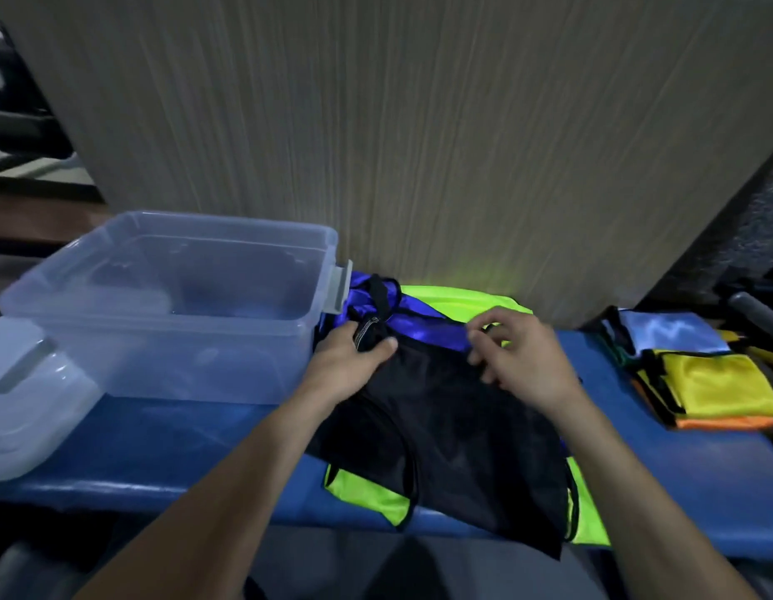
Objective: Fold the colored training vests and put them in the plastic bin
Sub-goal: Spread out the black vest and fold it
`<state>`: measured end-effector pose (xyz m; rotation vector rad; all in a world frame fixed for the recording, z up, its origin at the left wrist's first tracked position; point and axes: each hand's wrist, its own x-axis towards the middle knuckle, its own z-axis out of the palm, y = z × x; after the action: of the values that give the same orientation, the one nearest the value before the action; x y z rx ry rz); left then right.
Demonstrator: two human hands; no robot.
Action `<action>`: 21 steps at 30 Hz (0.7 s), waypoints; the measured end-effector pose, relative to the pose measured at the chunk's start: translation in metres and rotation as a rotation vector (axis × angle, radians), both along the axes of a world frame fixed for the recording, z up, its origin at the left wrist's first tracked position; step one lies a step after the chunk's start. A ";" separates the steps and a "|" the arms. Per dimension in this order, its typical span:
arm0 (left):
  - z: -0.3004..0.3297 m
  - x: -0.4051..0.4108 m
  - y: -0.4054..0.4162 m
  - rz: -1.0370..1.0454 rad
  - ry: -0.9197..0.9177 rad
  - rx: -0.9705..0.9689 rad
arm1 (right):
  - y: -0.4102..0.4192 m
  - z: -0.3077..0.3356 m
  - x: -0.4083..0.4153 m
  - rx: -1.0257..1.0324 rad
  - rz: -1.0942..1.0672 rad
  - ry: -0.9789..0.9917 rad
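A black mesh vest [454, 430] lies spread on the blue bench [168, 452], on top of a neon green vest [372, 491] and a blue vest [413, 316]. My left hand [354, 361] grips the black vest's strap at its far left corner. My right hand [519, 357] pinches the vest's far edge with curled fingers. The clear plastic bin [168, 305] stands to the left, touching the blue vest; no vest shows inside it.
The bin's translucent lid [30, 396] lies at the bench's left end. A stack of folded vests [705, 370], yellow, orange and light blue, sits at the right end. A wood-grain wall [419, 145] rises right behind the bench. The bench's front edge runs below the vests.
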<state>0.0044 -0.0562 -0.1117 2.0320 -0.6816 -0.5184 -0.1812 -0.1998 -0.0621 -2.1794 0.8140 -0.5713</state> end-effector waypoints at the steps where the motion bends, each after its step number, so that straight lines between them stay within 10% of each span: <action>1: -0.004 0.000 0.000 -0.014 -0.076 0.047 | -0.009 -0.007 -0.016 -0.152 -0.033 0.029; 11: 0.004 -0.001 -0.012 0.105 -0.317 0.085 | -0.049 -0.053 -0.065 -0.478 -0.036 0.236; 21: 0.004 -0.009 -0.014 0.109 -0.286 0.147 | -0.065 -0.055 -0.051 -0.061 -0.181 0.041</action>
<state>-0.0042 -0.0701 -0.1072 2.2938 -0.7127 -0.2204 -0.2326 -0.2644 -0.1171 -2.1930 1.0353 -0.6499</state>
